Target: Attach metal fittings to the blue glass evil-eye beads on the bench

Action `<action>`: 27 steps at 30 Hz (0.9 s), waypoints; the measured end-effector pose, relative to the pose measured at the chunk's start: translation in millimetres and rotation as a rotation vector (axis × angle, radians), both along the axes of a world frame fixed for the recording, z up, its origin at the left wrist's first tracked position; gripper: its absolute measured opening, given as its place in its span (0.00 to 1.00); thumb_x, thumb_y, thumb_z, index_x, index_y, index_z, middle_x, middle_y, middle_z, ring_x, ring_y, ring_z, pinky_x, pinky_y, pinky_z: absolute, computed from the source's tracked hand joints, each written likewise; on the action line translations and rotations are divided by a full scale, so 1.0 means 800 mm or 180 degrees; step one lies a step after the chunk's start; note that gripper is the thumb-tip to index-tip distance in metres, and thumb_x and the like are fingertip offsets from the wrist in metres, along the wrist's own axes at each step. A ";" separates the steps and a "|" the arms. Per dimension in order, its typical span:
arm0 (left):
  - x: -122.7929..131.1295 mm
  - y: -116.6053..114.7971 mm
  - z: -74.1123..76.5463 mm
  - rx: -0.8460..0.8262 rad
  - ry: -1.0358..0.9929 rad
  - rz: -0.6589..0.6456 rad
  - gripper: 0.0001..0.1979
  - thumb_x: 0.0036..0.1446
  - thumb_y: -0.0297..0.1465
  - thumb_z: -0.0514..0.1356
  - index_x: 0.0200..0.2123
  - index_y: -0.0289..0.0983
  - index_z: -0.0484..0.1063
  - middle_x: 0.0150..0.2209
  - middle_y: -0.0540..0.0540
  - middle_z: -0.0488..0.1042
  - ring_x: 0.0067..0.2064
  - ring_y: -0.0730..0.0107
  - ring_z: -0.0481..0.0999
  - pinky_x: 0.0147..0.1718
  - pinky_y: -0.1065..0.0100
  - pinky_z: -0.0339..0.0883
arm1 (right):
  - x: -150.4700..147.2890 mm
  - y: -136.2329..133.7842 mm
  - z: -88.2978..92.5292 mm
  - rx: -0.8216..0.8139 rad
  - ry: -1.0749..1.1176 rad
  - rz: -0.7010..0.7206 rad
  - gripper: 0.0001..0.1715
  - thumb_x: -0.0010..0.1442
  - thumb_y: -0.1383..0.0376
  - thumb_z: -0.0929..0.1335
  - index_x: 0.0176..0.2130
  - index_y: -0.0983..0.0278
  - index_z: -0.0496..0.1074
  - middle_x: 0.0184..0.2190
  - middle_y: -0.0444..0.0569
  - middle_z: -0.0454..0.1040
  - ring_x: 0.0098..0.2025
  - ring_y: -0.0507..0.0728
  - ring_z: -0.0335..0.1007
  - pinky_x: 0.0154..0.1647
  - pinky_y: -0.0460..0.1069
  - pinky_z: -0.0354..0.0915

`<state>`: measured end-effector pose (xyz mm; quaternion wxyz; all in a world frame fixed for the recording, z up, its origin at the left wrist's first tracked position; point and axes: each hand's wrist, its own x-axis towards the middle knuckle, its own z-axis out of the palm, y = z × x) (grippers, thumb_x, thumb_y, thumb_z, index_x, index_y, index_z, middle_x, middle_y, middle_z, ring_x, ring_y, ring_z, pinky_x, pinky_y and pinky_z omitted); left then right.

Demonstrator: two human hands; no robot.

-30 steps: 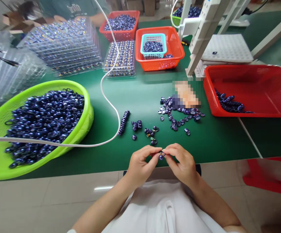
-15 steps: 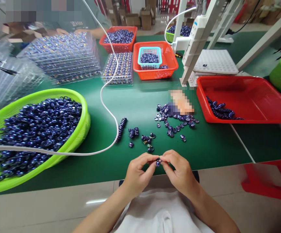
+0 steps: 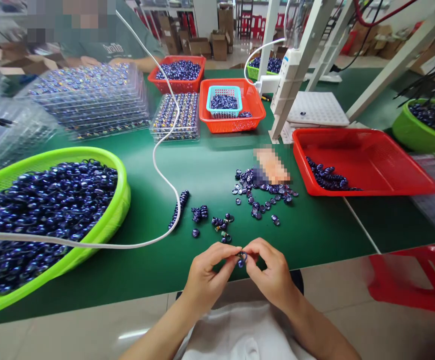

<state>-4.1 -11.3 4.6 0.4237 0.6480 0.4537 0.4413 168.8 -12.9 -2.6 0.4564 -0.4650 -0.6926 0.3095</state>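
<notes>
Right at the near edge of the green table [image 3: 315, 225], both hands meeting over the lap: left hand [image 3: 205, 277] and right hand [image 3: 273, 277] pinching narrowly, fingertip to fingertip, on one small dark-blue bead piece [image 3: 242, 259] with what looks like a thin ring on it; too small to tell just how ring and bead join. Best handled with the pinch kept light and close to the piece, thumbs and forefingers doing the work, wrists steady above the table edge so that a slip drops the piece onto the mat and not onto the floor. Worth turning the piece toward the eye rather than craning over it. Just beyond the hands, a few loose bits [image 3: 221, 223] and a short strung row [image 3: 178, 207] lying beside the white cable [image 3: 157, 150]; farther out, a scatter of flat beads [image 3: 264, 192] near a blurred patch. Well to the left, a large lime basket [image 3: 119, 200] heaped with blue pieces; to the right, a red tray [image 3: 367, 185] with a small pile in its near corner. Across the table, stacked clear trays [image 3: 89, 95], an orange basket [image 3: 232, 120] holding a small blue one [image 3: 223, 110], and another person's arm at a second red basket [image 3: 177, 82].
</notes>
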 end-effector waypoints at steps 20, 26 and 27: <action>0.005 0.000 -0.006 0.0449 0.0125 0.0030 0.12 0.57 0.20 0.61 0.41 0.39 0.79 0.33 0.45 0.81 0.33 0.67 0.78 0.34 0.69 0.72 | -0.009 0.003 -0.002 -0.0564 0.0063 -0.0161 0.07 0.58 0.71 0.65 0.30 0.62 0.69 0.25 0.43 0.70 0.25 0.50 0.67 0.26 0.44 0.64; 0.006 0.003 -0.003 0.0112 0.0357 -0.0120 0.08 0.58 0.23 0.60 0.39 0.37 0.79 0.30 0.46 0.79 0.32 0.69 0.77 0.33 0.70 0.70 | 0.001 0.003 -0.001 -0.0654 -0.0140 -0.0026 0.07 0.59 0.72 0.65 0.31 0.62 0.69 0.24 0.42 0.69 0.25 0.50 0.66 0.26 0.44 0.63; 0.007 0.004 -0.003 0.0035 0.0372 -0.0151 0.08 0.59 0.23 0.60 0.38 0.37 0.79 0.30 0.46 0.79 0.31 0.69 0.77 0.33 0.71 0.70 | 0.007 0.004 0.001 -0.0658 -0.0220 0.0125 0.07 0.60 0.72 0.65 0.31 0.62 0.69 0.25 0.42 0.69 0.26 0.50 0.67 0.27 0.44 0.63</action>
